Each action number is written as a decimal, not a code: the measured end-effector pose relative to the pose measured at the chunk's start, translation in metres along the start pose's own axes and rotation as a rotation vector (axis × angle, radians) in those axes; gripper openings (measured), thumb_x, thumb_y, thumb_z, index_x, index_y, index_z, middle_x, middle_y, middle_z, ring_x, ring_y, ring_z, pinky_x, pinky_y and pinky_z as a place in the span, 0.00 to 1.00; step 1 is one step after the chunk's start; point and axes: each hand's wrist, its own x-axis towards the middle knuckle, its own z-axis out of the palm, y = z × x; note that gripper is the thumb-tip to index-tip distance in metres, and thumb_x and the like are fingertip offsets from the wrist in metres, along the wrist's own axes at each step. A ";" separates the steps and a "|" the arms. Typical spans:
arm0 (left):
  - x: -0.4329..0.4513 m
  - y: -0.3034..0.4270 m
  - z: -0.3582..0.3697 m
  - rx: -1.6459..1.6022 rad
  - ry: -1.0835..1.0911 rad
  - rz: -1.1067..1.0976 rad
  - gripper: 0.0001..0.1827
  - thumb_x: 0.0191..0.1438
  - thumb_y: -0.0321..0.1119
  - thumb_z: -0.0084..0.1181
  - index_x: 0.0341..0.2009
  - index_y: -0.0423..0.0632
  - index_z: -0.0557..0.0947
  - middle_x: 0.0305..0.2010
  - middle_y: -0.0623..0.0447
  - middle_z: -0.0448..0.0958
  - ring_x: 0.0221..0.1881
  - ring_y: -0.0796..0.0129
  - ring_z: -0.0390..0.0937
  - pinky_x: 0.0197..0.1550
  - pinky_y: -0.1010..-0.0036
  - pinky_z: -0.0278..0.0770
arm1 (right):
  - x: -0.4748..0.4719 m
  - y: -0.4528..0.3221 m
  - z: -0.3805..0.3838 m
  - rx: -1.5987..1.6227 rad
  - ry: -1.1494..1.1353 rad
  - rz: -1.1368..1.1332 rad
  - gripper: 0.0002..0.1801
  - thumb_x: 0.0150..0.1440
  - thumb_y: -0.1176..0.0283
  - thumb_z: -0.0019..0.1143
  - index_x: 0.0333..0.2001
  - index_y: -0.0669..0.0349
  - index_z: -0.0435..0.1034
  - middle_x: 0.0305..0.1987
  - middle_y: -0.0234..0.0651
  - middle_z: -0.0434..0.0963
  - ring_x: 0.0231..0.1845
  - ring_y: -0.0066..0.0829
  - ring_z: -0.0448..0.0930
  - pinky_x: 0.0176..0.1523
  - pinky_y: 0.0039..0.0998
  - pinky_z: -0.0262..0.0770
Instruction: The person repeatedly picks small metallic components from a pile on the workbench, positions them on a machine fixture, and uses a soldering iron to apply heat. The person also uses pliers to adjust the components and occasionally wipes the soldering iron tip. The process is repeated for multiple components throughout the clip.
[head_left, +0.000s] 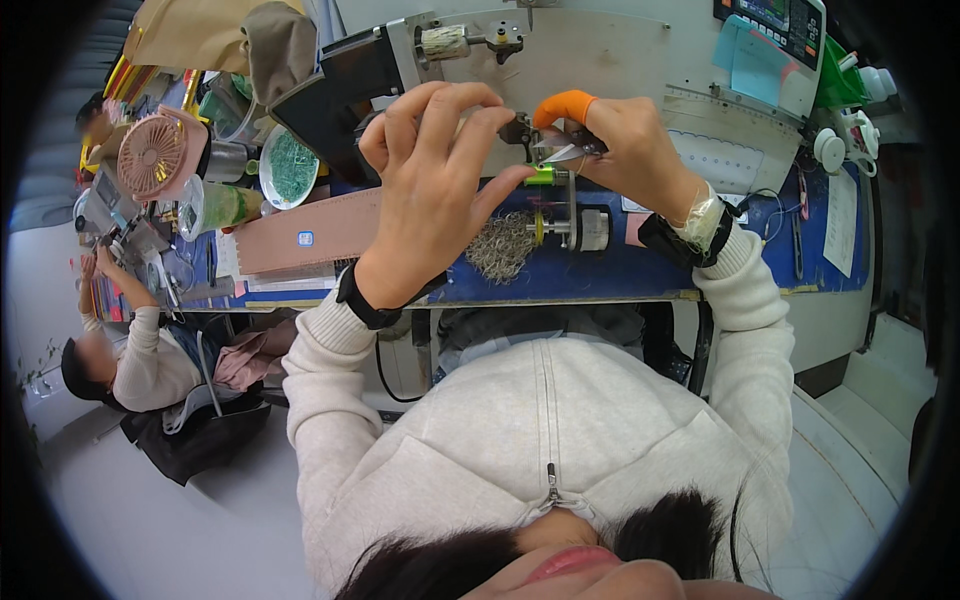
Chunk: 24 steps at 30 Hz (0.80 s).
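Observation:
My right hand (628, 146), with an orange finger cot on one finger, holds small metal snips (564, 154). Their pointed blades are apart and face left, beside a metal fixture of the bench machine. Just below the blades is a bright green cylindrical part (541, 175). My left hand (439, 176) is raised to the left of it, fingers spread and curved. Its thumb tip reaches the green part; whether they touch, I cannot tell. No object shows in the left hand. Under the green part a yellow-rimmed spindle (546, 227) sits beside a heap of fine wire clippings (502, 247).
A motor unit with a roller (444, 43) stands behind my left hand. On the left are a pink board (307, 232), a bowl of green bits (291, 165), a plastic cup (210, 206) and a pink fan (154, 156). A control box (780, 30) is at back right. Another person (154, 360) sits far left.

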 end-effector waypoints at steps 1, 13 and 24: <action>0.000 0.000 -0.001 0.006 0.001 0.003 0.25 0.46 0.44 0.78 0.48 0.53 0.83 0.58 0.60 0.76 0.64 0.60 0.66 0.59 0.59 0.52 | 0.000 0.000 0.000 -0.009 0.003 0.003 0.14 0.54 0.76 0.76 0.44 0.63 0.80 0.31 0.37 0.84 0.26 0.29 0.83 0.33 0.23 0.80; 0.001 0.000 0.003 0.004 0.029 0.066 0.19 0.46 0.34 0.76 0.45 0.55 0.88 0.54 0.64 0.81 0.62 0.63 0.71 0.61 0.64 0.56 | 0.007 0.005 -0.006 0.268 -0.085 0.132 0.17 0.56 0.74 0.73 0.49 0.59 0.79 0.35 0.40 0.85 0.32 0.34 0.86 0.39 0.28 0.82; 0.011 -0.017 0.000 -0.063 0.089 0.065 0.19 0.49 0.29 0.74 0.47 0.57 0.89 0.52 0.64 0.82 0.58 0.64 0.74 0.58 0.67 0.60 | 0.008 -0.026 -0.008 0.467 -0.095 0.521 0.26 0.59 0.65 0.76 0.57 0.63 0.74 0.43 0.38 0.86 0.44 0.26 0.86 0.45 0.25 0.81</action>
